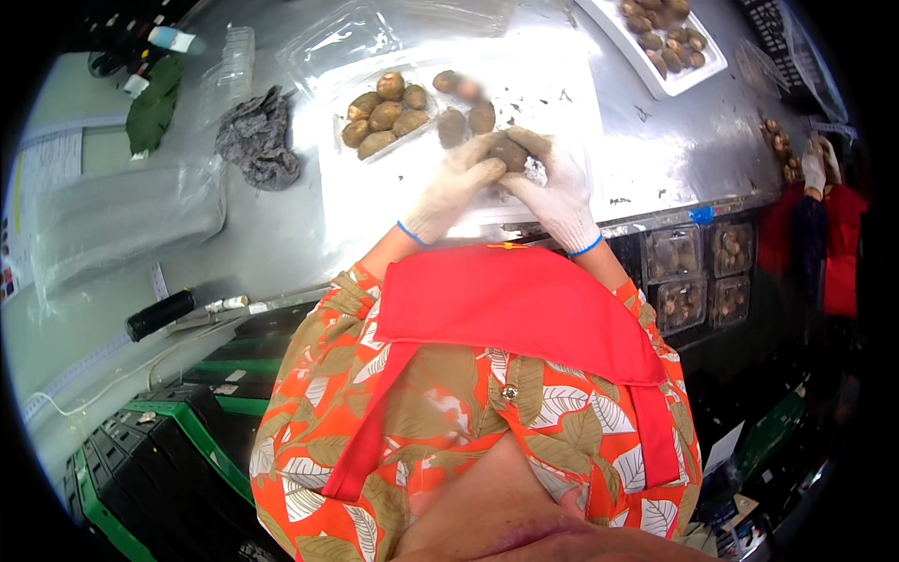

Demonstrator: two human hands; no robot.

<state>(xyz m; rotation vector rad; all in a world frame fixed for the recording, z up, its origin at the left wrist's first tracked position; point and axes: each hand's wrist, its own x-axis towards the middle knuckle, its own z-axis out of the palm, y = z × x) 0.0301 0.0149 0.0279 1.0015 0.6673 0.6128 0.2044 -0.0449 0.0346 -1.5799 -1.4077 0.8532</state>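
Observation:
Both my hands wear white knit gloves and meet over a white board (562, 94) on the steel table. My left hand (454, 187) and my right hand (552, 187) together grip one brown roundish tuber (508, 150). Just beyond them lie two or three loose brown tubers (466, 120). To the left of those, a clear plastic tray (384, 114) holds several more tubers.
A grey crumpled cloth (257, 139) and clear plastic bags (122, 211) lie on the left of the table (674, 155). A white tray of tubers (670, 37) stands at the back right. Packed clear boxes (698, 272) sit below the edge. Another person's gloved hand (813, 169) is at far right.

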